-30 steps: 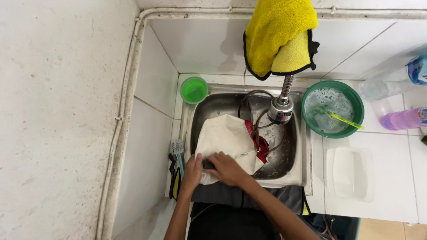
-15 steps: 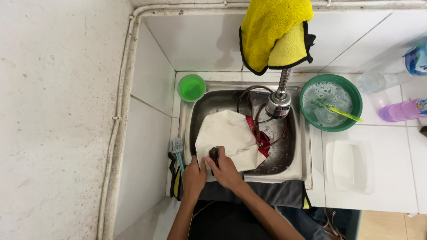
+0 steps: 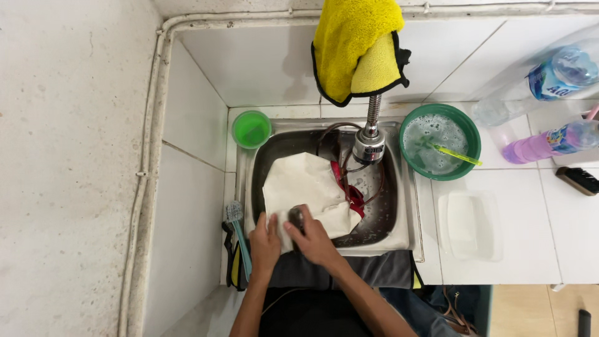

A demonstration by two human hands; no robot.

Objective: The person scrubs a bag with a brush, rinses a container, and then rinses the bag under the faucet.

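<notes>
A cream cloth bag [image 3: 306,187] with red straps [image 3: 350,195] lies in the steel sink [image 3: 399,212]. My left hand [image 3: 265,240] presses flat on the bag's near edge at the sink's front rim. Beside it, my right hand [image 3: 312,236] is closed around a small dark brush [image 3: 296,216] held against the fabric. The two hands almost touch. The tap [image 3: 369,140] hangs over the sink's far side, just past the bag.
A yellow towel [image 3: 355,43] hangs over the tap pipe. A green cup [image 3: 251,129] stands at the sink's far left corner, a green bowl [image 3: 440,142] of soapy water at the right. A clear tub [image 3: 469,224], bottles [image 3: 543,142] and a brush [image 3: 580,181] occupy the right counter. A blue-handled brush [image 3: 238,234] lies left.
Both hands have shifted slightly along the bag's near edge, the right hand moving the small brush over the fabric. The camera view has drifted a little.
</notes>
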